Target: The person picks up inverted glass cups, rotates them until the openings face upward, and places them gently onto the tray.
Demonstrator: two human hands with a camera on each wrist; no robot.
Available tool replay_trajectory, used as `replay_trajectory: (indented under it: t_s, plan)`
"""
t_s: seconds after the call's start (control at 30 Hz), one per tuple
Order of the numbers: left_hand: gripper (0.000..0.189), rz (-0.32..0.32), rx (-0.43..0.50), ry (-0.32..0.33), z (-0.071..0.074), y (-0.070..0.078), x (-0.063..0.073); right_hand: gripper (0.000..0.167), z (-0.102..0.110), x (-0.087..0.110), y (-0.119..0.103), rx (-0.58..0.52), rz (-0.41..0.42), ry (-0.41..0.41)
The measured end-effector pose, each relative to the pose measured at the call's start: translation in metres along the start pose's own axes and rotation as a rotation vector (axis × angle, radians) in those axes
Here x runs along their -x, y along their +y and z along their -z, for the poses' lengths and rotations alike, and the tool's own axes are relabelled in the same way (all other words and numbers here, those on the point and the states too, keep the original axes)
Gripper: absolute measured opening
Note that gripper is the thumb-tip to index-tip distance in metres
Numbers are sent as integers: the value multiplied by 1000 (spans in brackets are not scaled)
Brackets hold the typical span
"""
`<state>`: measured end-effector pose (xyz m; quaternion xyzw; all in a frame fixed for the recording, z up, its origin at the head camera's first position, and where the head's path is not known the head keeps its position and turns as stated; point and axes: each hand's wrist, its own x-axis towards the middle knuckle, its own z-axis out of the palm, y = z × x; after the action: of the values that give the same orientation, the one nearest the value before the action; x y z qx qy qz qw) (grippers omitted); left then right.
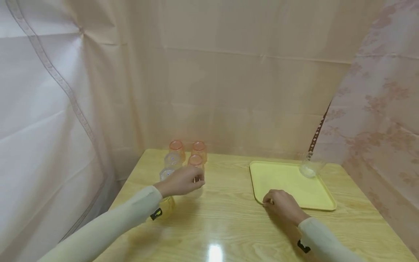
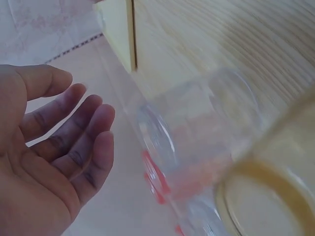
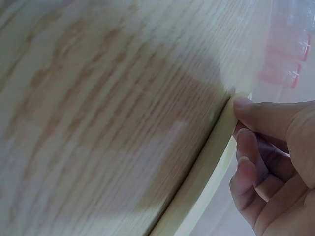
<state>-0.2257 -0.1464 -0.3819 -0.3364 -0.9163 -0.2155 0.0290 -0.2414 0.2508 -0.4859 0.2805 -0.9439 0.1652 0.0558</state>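
Note:
My left hand hovers over the cluster of upside-down cups, fingers loosely bent and apart from them, holding nothing. In the left wrist view its palm and fingers stand beside a clear cup and a yellow cup. Around it in the head view are an orange cup, clear cups and the yellow cup, partly hidden by the wrist. My right hand pinches the near left corner of the yellow tray, thumb on its rim in the right wrist view.
A clear cup stands at the tray's back right corner. Two more orange cups are at the table's back edge, close to the curtain. Curtains also hang on both sides of the wooden table.

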Motion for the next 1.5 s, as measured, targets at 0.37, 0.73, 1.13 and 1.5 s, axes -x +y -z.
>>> replay_trajectory:
  t_s: [0.37,0.73,1.13,1.5]
  plan:
    - [7,2,6,29,17,-27,45,10,0,-1,1,-3,28,-3]
    - [8,27,-83,68,20,-44,90,10,1,-3,2,19,20,-5]
    - [44,6,-202,27,20,-54,112,10,-3,-2,4,3,6,-12]
    - [50,10,-252,-9,20,-58,118,11,-4,-4,4,6,11,-6]
